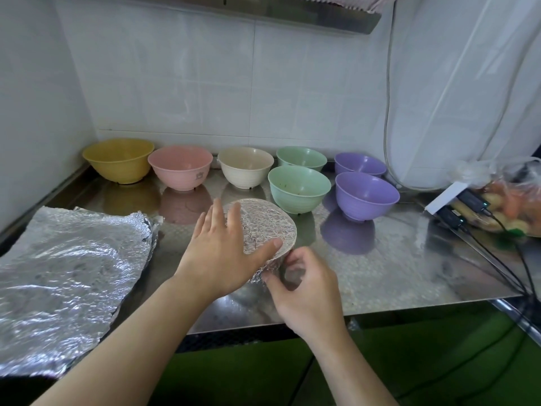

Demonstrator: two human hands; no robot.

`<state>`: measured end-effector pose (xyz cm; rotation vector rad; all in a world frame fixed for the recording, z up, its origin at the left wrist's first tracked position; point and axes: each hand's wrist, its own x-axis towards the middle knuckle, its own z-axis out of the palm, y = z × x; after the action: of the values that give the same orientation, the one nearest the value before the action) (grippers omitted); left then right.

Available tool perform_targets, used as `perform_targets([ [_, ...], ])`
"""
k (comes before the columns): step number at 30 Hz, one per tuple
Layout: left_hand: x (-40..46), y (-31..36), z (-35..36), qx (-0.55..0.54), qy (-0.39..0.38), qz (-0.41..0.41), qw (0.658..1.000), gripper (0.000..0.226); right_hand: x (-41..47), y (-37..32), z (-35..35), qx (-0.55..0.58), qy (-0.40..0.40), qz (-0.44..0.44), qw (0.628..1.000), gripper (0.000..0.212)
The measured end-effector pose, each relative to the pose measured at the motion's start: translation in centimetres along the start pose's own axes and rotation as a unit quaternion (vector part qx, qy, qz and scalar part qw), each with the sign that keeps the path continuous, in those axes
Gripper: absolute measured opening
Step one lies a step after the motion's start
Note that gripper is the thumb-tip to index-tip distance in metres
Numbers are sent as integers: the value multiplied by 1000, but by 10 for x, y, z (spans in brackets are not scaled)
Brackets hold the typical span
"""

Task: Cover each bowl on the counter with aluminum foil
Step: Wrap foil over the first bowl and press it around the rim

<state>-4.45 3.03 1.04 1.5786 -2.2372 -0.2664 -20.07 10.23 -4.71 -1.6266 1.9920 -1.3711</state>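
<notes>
A bowl wrapped in aluminum foil (265, 225) stands on the steel counter (395, 259) near its front edge. My left hand (222, 247) lies flat on the foil top, fingers spread, thumb along the near rim. My right hand (304, 285) pinches the foil against the bowl's near right side. Behind stand uncovered bowls: yellow (118, 159), pink (180, 167), cream (246, 167), two green (298, 189) (301, 156) and two purple (366, 194) (360, 164). Loose crumpled foil sheets (67, 273) lie at the left.
A white power strip with black plugs (456, 200) and cables sits at the right edge, next to a plastic bag of food (506, 200). A white tiled wall backs the counter. White plastic sheeting (462, 83) hangs at the right.
</notes>
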Motion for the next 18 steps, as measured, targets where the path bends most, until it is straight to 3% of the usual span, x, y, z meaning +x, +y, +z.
perform_targets([
  [11,2,-5,3,48,-21,24,998,133,0,3,10,13,-1,6,1000,25],
  [18,3,-8,5,50,-11,31,998,132,-5,2,11,-11,15,-21,1000,34],
])
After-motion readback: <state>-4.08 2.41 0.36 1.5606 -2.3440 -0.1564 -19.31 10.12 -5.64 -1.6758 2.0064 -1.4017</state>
